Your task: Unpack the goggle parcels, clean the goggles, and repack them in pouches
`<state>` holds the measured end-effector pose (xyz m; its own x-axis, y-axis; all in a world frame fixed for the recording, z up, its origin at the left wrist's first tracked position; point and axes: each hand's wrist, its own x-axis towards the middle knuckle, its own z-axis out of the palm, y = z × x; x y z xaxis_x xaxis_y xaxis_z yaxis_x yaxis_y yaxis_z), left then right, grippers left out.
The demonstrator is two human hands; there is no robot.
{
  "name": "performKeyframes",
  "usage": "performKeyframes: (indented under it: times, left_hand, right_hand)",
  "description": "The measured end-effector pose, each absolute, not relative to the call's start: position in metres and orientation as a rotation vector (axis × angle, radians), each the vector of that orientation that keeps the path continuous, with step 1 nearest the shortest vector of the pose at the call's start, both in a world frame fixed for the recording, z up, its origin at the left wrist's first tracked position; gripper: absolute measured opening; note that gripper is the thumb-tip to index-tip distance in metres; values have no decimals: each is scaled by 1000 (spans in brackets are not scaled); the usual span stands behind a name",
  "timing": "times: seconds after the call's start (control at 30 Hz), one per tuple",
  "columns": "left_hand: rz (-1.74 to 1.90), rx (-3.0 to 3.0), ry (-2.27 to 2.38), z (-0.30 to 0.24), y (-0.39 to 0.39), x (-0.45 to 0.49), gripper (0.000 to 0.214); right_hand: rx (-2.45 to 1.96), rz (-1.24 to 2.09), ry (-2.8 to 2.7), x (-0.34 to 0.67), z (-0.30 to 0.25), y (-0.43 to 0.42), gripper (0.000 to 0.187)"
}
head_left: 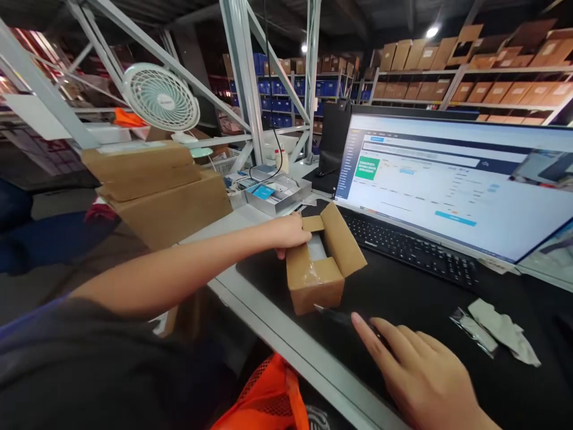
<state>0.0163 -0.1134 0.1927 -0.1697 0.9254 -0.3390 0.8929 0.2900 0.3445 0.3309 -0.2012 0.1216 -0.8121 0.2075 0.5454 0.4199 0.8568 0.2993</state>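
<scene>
A small cardboard box (316, 280) sits on the black desk mat, its near-right flap standing outward and clear tape on its near end. Something white or pale grey (317, 246) shows inside. My left hand (289, 232) grips the box's left side at the upper edge, fingers curled and partly hidden. My right hand (416, 364) is low on the right, closed around a slim dark-handled knife (338, 315). The knife's pale tip points left, close to the box's front bottom edge. Most of its handle is hidden under my fingers.
Behind the box are a keyboard (412, 254) and a lit monitor (425, 173). A crumpled pale cloth-like piece (505, 331) lies on the right. A grey tray (280, 200) with small items stands behind; a large carton (170, 203) and a fan (161, 97) are left.
</scene>
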Motion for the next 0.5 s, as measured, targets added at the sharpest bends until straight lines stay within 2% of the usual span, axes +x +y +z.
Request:
performKeyframes:
  times: [0.17, 0.5]
  left_hand:
    - [143, 1703, 2058, 192, -113, 21, 61]
    - [322, 1713, 1972, 183, -121, 8, 58]
  right_hand:
    - [-475, -802, -2463, 295, 125, -194, 46]
    - [-774, -880, -2592, 311, 143, -184, 58]
